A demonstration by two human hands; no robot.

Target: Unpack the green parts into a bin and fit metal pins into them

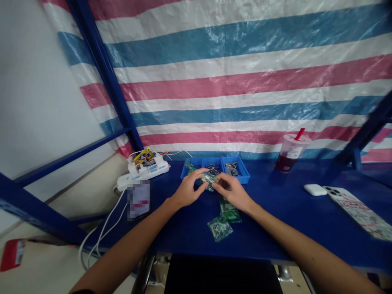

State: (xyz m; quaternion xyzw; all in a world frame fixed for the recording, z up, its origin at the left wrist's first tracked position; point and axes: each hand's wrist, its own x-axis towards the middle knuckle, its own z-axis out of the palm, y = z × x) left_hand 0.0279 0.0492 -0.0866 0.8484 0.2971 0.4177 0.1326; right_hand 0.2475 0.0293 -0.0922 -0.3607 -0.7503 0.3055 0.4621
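A shiny sheet (232, 85) striped in red, white and blue spreads behind everything. Below it runs a dark blue table (180, 241). At its back edge, just beyond the hands, sits a blue tray (244, 179) with three compartments. The left hand (187, 191) and the right hand (235, 193) come in from either side and nearly meet in front of it, fingertips facing. Two green-tinted packets (221, 229) lie on the table below the right hand, closer to the person, one overlapping the other. A smaller clear packet (209, 177) is up between the hands: the left thumb and fingers pinch its left side, and the right thumb and fingertips close on its right side. What is inside it is too small to tell. From above, it covers part of the tray's front. Smallest are the dark pieces (232, 168) in the tray's right-hand compartment.
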